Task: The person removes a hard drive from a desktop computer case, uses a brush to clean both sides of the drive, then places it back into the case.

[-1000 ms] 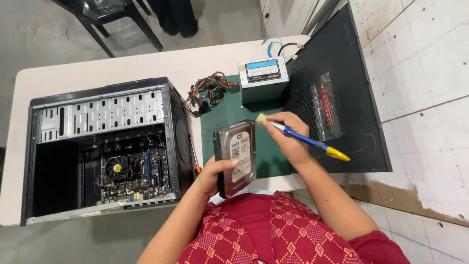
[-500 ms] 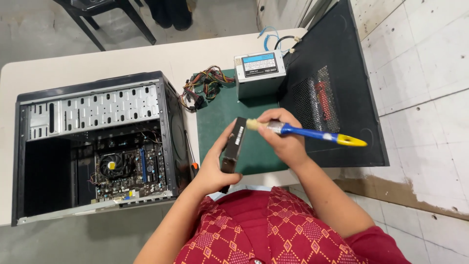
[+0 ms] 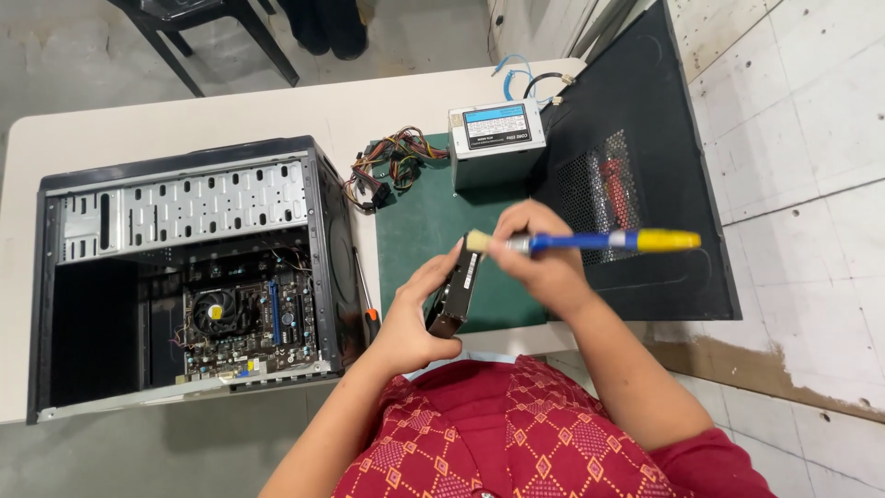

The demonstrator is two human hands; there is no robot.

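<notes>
**Brush on the hard drive, above the green mat**

The hard drive [image 3: 454, 297] is out of the computer case [image 3: 184, 277] and held on edge just above the green mat [image 3: 415, 231], which serves here as the landmark. The left hand [image 3: 413, 318] is closed around the drive's lower end, thumb on one face and fingers behind it. The right hand [image 3: 544, 263] is shut on the blue-and-yellow brush [image 3: 590, 242], and its pale bristles touch the top edge of the drive. The two hands are nearly touching, with the drive between them.

Judging from this, the brushing is under way: one edge is being worked, and the pictures do not show whether the faces are clean. The case lies open on the desk [image 3: 184, 120] left of the mat, its board still fitted inside. At the mat's far edge sits the grey power supply [image 3: 496, 138] with its bundle of wires [image 3: 387, 171] trailing left. A black side panel [image 3: 645, 184] lies right of the mat, and a screwdriver [image 3: 366, 300] lies just left of it.
</notes>
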